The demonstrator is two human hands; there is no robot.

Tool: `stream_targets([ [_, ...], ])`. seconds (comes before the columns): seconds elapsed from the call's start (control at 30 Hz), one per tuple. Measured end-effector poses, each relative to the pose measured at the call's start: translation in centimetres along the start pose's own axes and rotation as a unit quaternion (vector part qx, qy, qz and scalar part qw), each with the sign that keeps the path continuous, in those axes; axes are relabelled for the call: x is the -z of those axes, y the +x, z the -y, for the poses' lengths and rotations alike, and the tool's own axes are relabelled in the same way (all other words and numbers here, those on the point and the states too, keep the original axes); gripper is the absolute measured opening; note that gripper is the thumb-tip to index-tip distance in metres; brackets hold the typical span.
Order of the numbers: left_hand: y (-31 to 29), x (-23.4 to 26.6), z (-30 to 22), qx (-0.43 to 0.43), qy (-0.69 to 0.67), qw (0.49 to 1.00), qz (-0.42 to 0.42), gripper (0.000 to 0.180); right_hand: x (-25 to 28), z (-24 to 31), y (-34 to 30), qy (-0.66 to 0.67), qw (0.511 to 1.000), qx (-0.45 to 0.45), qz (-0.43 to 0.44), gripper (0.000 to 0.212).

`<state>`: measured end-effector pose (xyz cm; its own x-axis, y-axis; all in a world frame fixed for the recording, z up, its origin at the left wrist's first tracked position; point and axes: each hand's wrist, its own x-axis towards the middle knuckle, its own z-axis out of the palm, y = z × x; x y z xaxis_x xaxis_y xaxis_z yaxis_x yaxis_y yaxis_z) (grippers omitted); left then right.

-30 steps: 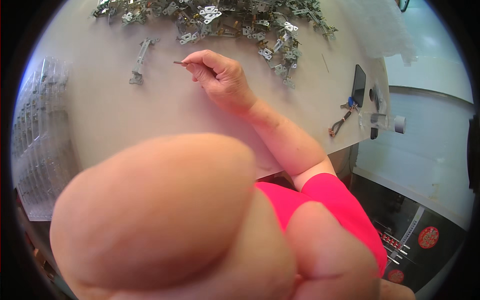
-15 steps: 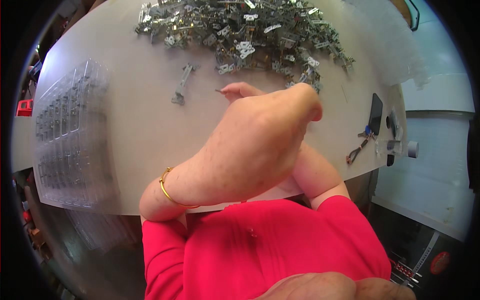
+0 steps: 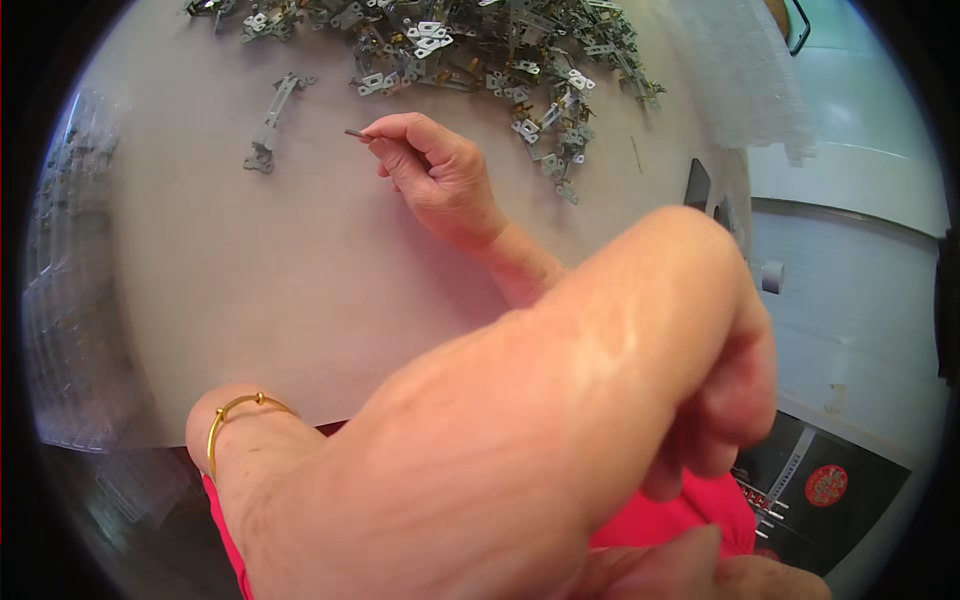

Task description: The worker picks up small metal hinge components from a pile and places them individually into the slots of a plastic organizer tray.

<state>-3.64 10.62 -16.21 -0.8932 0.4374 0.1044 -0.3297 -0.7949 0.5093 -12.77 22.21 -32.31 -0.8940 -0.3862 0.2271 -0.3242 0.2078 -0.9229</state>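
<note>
A thin rod is being pinched in a right hand while a left hand is filling the foreground.
From the left, a clear tray is holding metal parts, blurred toward the edge; a gold bracelet is circling the left wrist; a bracket is lying alone; the rod is jutting leftward from the right thumb and fingertips, near a metal pile. The left hand is showing bent fingers, and I cannot tell whether they are gripping anything. Beyond, a phone is lying on the table.

One left hand, one right hand, one metal pin, one loose metal bracket, one gold bangle. Heaped brackets overlap beyond counting.
</note>
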Motion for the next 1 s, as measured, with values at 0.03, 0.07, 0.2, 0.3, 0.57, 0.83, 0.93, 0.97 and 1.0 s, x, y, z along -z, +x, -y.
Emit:
stream_targets([
  [0.03,0.2,0.0,0.2,-0.003,0.005,1.000,0.014,0.016,0.3,0.0,-0.2,0.007,1.000,-0.002,-0.007,0.011],
  [0.07,0.3,-0.6,-0.3,-0.017,0.018,1.000,0.015,0.015,-0.3,0.3,-0.3,0.024,1.000,0.003,0.000,0.011],
  [0.2,1.1,-1.2,-0.6,-0.041,0.054,0.996,0.057,0.015,-0.9,0.3,-0.8,0.045,0.999,-0.003,-0.002,0.011],
  [0.3,0.7,-0.4,-0.1,-0.049,0.074,0.993,0.073,0.017,-0.5,0.3,-0.7,0.048,0.999,0.018,-0.004,0.011],
  [0.57,-1.6,0.0,-1.2,-0.081,0.139,0.985,0.069,0.028,-0.3,0.2,-0.1,0.038,0.999,0.004,-0.012,0.010],
  [0.83,-1.3,-1.3,-3.2,-0.108,0.217,0.955,0.171,0.044,-1.3,0.4,-0.6,0.041,0.998,0.039,0.000,0.010],
  [0.93,-1.3,-1.0,-3.0,-0.103,0.212,0.960,0.150,0.045,-0.5,0.7,-0.6,0.040,0.999,0.012,-0.007,0.009],
  [0.97,-1.3,-1.0,-3.0,-0.103,0.211,0.962,0.141,0.045,-0.5,0.6,-0.5,0.042,0.999,0.008,-0.006,0.009],
  [1.0,-1.4,-1.0,-2.9,-0.103,0.210,0.963,0.131,0.045,-0.5,0.5,-0.4,0.039,0.999,0.017,-0.013,0.009],
])
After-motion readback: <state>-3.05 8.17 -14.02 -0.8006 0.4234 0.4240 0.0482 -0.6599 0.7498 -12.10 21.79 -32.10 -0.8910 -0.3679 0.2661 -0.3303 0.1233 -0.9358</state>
